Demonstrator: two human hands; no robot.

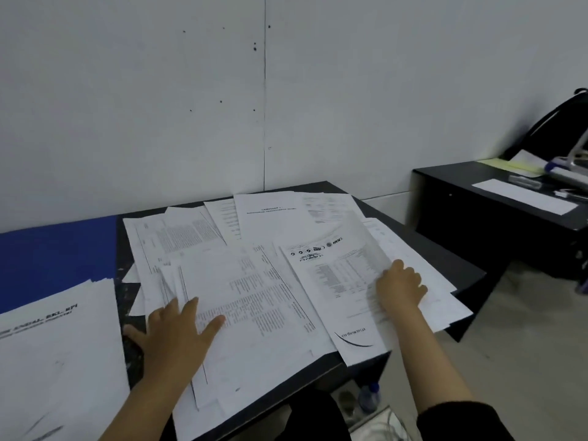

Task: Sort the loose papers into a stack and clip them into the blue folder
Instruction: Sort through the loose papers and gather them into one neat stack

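Note:
Several loose papers (273, 237) lie fanned and overlapping across the black table (451, 265). The blue folder (54, 256) lies open at the left, and a neat stack of white sheets (60, 354) rests on its near part. My left hand (175, 335) lies flat, fingers spread, on the near-left sheets of the spread. My right hand (399, 288) presses on the right side of the spread, fingers curled at the edge of a sheet with printed logos (337, 281). Whether that hand grips a sheet cannot be made out.
A white wall (191, 106) stands right behind the table. To the right is a second black desk (496, 218) with papers, a yellow sheet and a black bag (563, 122). A plastic bottle (370, 397) stands on the floor under the table's right end.

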